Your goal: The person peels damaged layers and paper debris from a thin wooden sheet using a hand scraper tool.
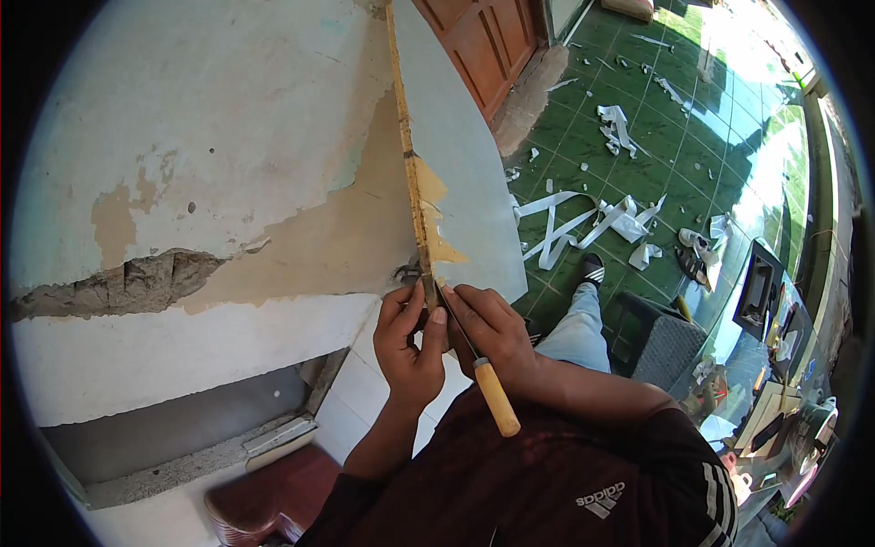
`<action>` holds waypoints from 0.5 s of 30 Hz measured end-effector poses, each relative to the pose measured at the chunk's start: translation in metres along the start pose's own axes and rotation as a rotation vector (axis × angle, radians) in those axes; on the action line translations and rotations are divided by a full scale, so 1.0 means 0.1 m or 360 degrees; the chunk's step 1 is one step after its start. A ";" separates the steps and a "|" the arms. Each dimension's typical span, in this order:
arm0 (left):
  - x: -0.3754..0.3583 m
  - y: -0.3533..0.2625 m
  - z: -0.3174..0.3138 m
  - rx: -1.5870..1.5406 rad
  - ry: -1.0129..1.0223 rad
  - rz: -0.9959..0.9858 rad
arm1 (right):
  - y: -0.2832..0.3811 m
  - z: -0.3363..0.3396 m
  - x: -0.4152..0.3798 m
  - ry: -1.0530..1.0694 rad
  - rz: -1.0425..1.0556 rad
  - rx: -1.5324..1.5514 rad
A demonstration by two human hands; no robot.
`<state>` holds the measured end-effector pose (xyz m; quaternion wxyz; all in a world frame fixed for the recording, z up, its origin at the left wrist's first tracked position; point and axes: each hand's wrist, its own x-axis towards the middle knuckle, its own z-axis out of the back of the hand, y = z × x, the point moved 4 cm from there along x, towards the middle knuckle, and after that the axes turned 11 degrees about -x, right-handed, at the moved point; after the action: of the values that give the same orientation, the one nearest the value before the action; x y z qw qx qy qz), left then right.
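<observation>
A tall pale panel [465, 155] stands edge-on before me, its narrow edge [408, 150] bare yellowish wood with torn tan patches beside it. At the low end of that edge, my left hand [410, 351] is closed, thumb and fingertips pinched around a small dark piece I cannot identify. My right hand [497, 333] is closed around the dark, narrow blade of a wooden-handled tool [497, 398]. Its light handle sticks out below my fingers, toward my body. The blade slants up between both hands to the panel edge; its tip is hidden.
A wall [228, 137] with peeling paint and a broken gap lies left. White strips [556, 228] litter the green tiled floor [583, 118]. Near my leg is a dark grey stool [661, 333]. Tools crowd a glass surface [720, 392] on the right. A brown door [483, 46] is behind.
</observation>
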<state>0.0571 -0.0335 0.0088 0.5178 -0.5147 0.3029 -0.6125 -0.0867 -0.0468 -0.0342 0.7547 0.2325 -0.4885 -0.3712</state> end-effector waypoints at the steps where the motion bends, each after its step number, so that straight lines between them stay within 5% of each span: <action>1: 0.00 0.01 -0.01 0.0011 0.0010 -0.0020 | -0.01 0.01 0.05 -0.0009 -0.0019 -0.0039; 15: 0.01 0.06 0.18 0.0129 -0.0074 -0.0017 | 0.11 -0.03 0.17 -0.0084 -0.0040 0.0072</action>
<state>0.0759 -0.0328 0.0086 0.5418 -0.5090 0.2631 -0.6149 -0.0767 -0.0533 -0.0182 0.7314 0.2459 -0.5135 -0.3755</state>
